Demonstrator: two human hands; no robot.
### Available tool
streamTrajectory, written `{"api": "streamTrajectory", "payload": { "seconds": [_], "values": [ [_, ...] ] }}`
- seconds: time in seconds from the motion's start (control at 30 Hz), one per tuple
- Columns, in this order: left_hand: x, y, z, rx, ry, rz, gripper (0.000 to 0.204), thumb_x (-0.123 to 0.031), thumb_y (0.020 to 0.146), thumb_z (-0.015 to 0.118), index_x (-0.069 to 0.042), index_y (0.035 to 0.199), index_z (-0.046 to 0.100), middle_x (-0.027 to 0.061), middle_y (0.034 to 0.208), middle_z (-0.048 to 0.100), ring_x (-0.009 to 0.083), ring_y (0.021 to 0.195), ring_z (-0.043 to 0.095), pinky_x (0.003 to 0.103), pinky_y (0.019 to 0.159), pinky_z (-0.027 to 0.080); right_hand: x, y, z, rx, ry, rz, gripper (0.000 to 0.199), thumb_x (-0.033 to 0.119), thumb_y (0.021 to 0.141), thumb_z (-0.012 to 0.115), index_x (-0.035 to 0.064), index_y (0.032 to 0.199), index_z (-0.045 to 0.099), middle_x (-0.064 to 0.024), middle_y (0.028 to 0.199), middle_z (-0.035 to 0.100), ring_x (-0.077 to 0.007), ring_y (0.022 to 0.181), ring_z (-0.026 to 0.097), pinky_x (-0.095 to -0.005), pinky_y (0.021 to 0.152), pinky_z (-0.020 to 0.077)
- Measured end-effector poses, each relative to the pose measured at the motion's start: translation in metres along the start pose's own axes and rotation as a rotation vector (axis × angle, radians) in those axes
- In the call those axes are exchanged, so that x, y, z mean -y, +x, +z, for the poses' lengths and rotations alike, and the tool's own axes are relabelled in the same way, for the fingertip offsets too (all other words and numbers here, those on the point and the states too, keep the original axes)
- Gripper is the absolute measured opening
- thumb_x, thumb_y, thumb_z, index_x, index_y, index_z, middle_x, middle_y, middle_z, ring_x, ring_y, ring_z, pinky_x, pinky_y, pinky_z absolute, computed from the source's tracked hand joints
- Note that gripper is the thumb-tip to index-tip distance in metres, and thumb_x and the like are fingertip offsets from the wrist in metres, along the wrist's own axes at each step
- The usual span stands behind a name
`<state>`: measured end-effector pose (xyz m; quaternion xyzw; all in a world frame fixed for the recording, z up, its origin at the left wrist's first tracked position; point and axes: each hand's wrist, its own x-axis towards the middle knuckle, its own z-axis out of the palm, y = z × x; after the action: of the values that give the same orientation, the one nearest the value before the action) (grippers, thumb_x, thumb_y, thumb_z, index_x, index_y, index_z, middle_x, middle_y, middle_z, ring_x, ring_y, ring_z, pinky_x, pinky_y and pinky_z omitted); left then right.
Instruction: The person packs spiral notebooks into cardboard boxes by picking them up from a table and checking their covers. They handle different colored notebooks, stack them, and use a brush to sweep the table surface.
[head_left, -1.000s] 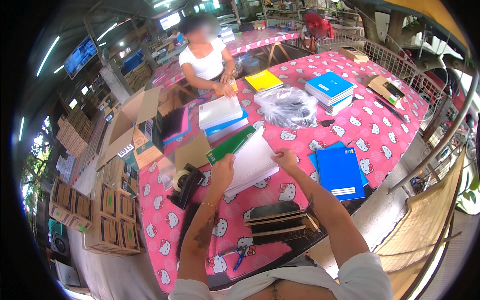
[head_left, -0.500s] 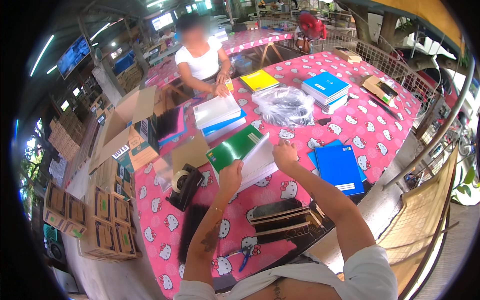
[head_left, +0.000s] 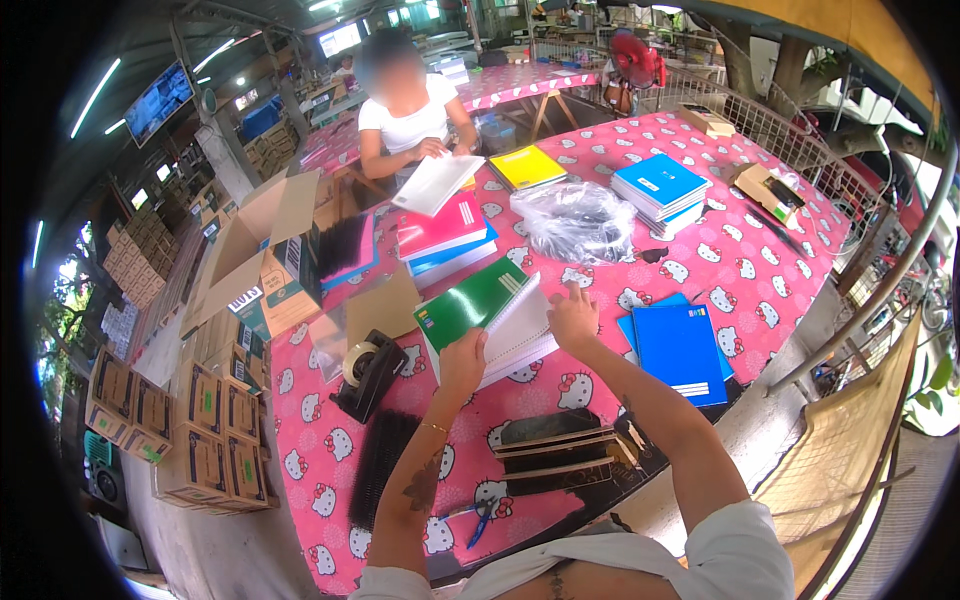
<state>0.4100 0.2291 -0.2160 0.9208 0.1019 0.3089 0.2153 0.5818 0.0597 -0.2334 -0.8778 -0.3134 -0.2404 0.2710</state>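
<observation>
A green-covered notebook [head_left: 470,312] lies in front of me on a thick stack of white pages [head_left: 528,330], with a row of small holes along the pages' right edge. My left hand [head_left: 463,362] is closed on the notebook's near edge, thumb on the cover. My right hand [head_left: 574,318] is beside the holed right edge of the pages, its fingers apart and nothing visible in them. Left of the notebook stand a black tape dispenser [head_left: 370,375] and a brown cardboard sheet [head_left: 383,300]. Black coils [head_left: 383,465] lie by my left forearm.
Blue notebooks [head_left: 680,350] lie at my right; black-and-tan blocks [head_left: 560,450] and blue-handled pliers [head_left: 482,520] are near me. A clear plastic bag [head_left: 575,222] and another notebook stack [head_left: 660,190] sit farther off. Across the table a person [head_left: 410,120] holds a white booklet [head_left: 436,184].
My right hand's fingers have lifted and spread at the page edge; my left hand stays on the notebook. The person opposite has raised the white booklet, uncovering a pink one beneath.
</observation>
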Motion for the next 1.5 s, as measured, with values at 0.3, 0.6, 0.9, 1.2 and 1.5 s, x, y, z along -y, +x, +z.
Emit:
{"api": "streamTrajectory", "payload": {
  "seconds": [0.3, 0.6, 0.9, 1.2, 1.5],
  "values": [
    [-0.034, 0.04, -0.044, 0.086, 0.219, 0.014, 0.015, -0.015, 0.093, 0.061, -0.01, 0.106, 0.059, 0.0183, 0.084, 0.066, 0.0408, 0.076, 0.066, 0.053, 0.063, 0.05, 0.022, 0.058, -0.064, 0.401, 1.621, 0.807, 0.045, 0.02, 0.094, 0.067, 0.0022, 0.133, 0.054, -0.0113, 0.107, 0.07, -0.0264, 0.1, 0.068, -0.0386, 0.093, 0.0516],
    [-0.227, 0.038, -0.186, 0.384, 0.102, 0.465, 0.016, -0.018, 0.091, 0.065, -0.01, 0.105, 0.064, 0.0136, 0.079, 0.064, 0.0358, 0.082, 0.063, 0.049, 0.07, 0.045, -0.054, -0.096, -0.189, 0.654, 1.175, 0.082, 0.03, 0.007, 0.092, 0.072, 0.0024, 0.121, 0.066, -0.0068, 0.111, 0.072, -0.0124, 0.103, 0.063, -0.0315, 0.091, 0.0511],
    [-0.266, 0.001, -0.147, 0.619, 0.185, 0.429, 0.01, -0.014, 0.09, 0.064, -0.005, 0.092, 0.06, 0.0137, 0.077, 0.065, 0.0359, 0.074, 0.065, 0.048, 0.061, 0.045, -0.071, -0.189, -0.171, 0.384, 1.271, 0.229, 0.021, 0.005, 0.092, 0.071, 0.0014, 0.113, 0.07, -0.0022, 0.106, 0.074, -0.0082, 0.094, 0.063, -0.027, 0.086, 0.0503],
    [-0.249, -0.022, -0.143, 0.61, 0.25, 0.375, 0.012, -0.014, 0.088, 0.064, -0.005, 0.093, 0.058, 0.0129, 0.077, 0.066, 0.0363, 0.076, 0.065, 0.047, 0.067, 0.048, -0.048, -0.199, -0.142, 0.476, 1.29, 0.252, 0.032, 0.009, 0.089, 0.075, 0.0018, 0.118, 0.066, -0.0048, 0.11, 0.071, -0.0124, 0.1, 0.062, -0.031, 0.09, 0.0493],
    [-0.145, -0.163, -0.1, -0.444, -0.099, -0.107, 0.081, -0.033, 0.089, 0.071, -0.002, 0.153, 0.031, 0.0219, 0.161, 0.022, 0.0359, 0.147, 0.026, 0.045, 0.119, 0.023, -0.015, -0.204, -0.149, 0.335, 1.299, 0.232, 0.071, 0.007, 0.084, 0.079, 0.0024, 0.144, 0.04, -0.0124, 0.123, 0.063, -0.0192, 0.115, 0.059, -0.0344, 0.103, 0.0436]
  ]
}}
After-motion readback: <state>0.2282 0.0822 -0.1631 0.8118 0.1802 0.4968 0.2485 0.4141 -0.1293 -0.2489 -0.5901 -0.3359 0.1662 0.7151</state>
